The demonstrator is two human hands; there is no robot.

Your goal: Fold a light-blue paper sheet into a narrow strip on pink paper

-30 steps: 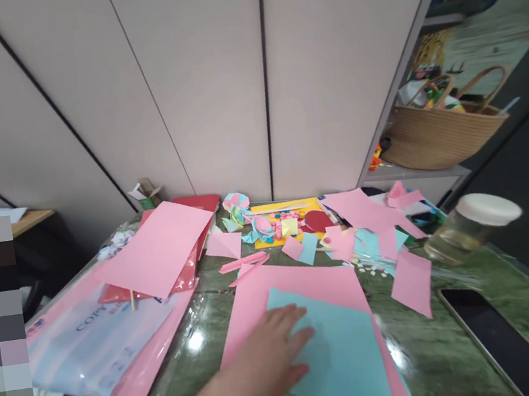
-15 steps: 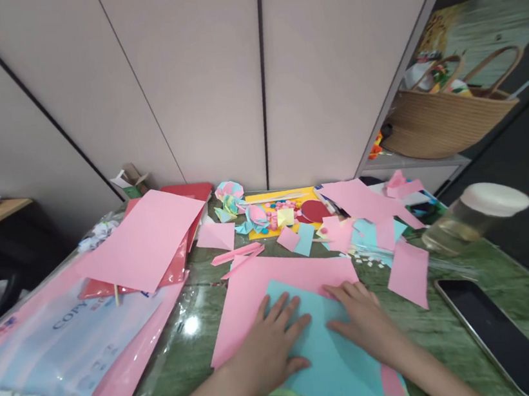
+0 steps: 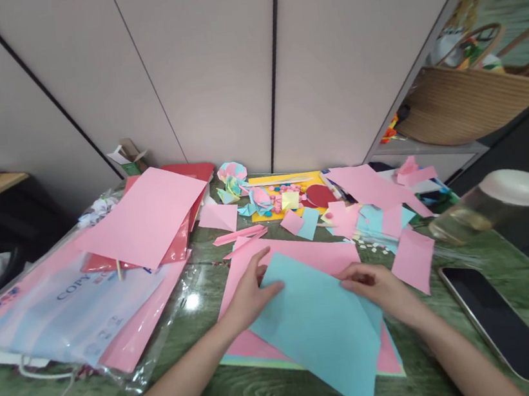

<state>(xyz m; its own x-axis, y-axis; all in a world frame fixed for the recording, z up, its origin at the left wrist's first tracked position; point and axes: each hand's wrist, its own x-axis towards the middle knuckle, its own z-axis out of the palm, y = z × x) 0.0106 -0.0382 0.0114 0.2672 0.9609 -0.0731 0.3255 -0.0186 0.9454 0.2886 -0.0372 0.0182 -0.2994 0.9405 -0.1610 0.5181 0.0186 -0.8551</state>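
Observation:
A blue-green sheet of paper (image 3: 320,327) with a folded right side lies at a slant over a larger pink sheet (image 3: 315,253). My right hand (image 3: 376,284) pinches its upper right edge between thumb and fingers. At the upper left edge is my left hand (image 3: 248,294), its thumb across the paper and its index finger stretched apart from it. Whether the left hand's other fingers reach under the sheet is hidden. A pale green paper edge (image 3: 267,363) shows beneath the pink sheet.
Left lie a pink sheet (image 3: 148,220) and a plastic pack of copy paper (image 3: 65,315). Paper flowers (image 3: 233,179), a yellow tray (image 3: 267,216) of small pink pieces and paper scraps (image 3: 413,259) lie behind. A phone (image 3: 500,323) and a lidded jar (image 3: 471,216) stand right.
Both hands lay flat on the blue-green paper before. Now the right pinches its edge, the left has shifted to the left edge, and the sheet looks partly raised. The view has tilted slightly.

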